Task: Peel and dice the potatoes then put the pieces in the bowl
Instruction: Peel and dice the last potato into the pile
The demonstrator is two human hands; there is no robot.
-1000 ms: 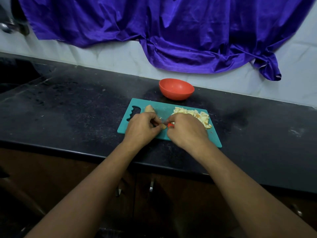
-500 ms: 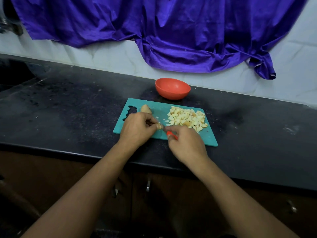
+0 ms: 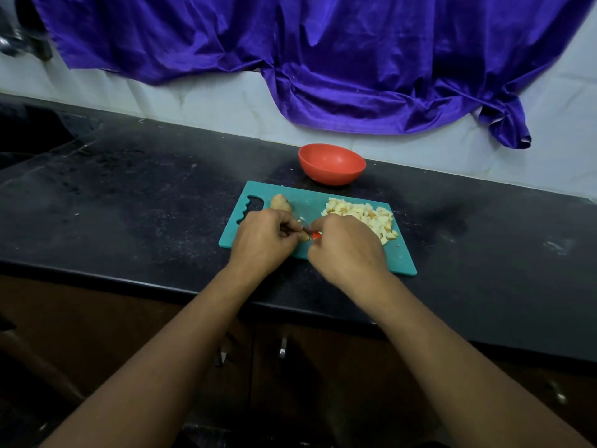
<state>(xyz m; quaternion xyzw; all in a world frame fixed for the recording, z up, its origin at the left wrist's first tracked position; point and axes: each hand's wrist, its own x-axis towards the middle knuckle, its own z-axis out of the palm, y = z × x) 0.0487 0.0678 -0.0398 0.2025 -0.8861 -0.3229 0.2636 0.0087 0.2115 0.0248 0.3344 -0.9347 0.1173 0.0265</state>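
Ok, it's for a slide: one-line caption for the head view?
Left hand and right hand with a knife work a potato piece on the board, diced pile at right, bowl behind.

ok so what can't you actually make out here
Head view: the knife is nearly all covered by the right hand; only a red bit shows.
Head view: the potato piece held by the left hand is mostly hidden between both hands.
Head view: the inside of the bowl is hidden by its near wall.
Head view: a metal fitting, top left, is cut off by the frame edge.
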